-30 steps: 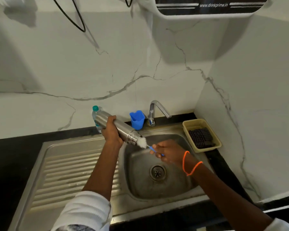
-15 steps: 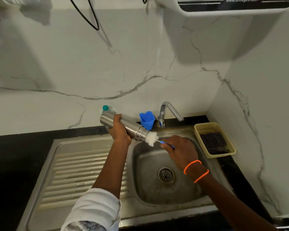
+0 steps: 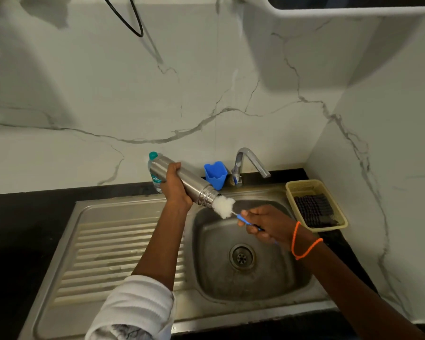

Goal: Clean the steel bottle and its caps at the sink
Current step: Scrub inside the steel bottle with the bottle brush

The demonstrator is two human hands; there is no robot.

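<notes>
Steel bottle (image 3: 187, 182) tilts over the sink (image 3: 250, 285), gripped by left hand (image 3: 176, 186); right hand (image 3: 268, 224) pinches a foamy brush (image 3: 223, 206) at its mouth; yellow basket (image 3: 302, 186) holds a dark scrubber (image 3: 313, 211).

The steel bottle (image 3: 185, 182) is showing brushed, shiny metal; the sink (image 3: 123, 244) is looking duller, ridged steel. The cup (image 3: 215, 175) and basket (image 3: 302, 186) are appearing plastic, the wall (image 3: 206, 94) glossy marble.
</notes>
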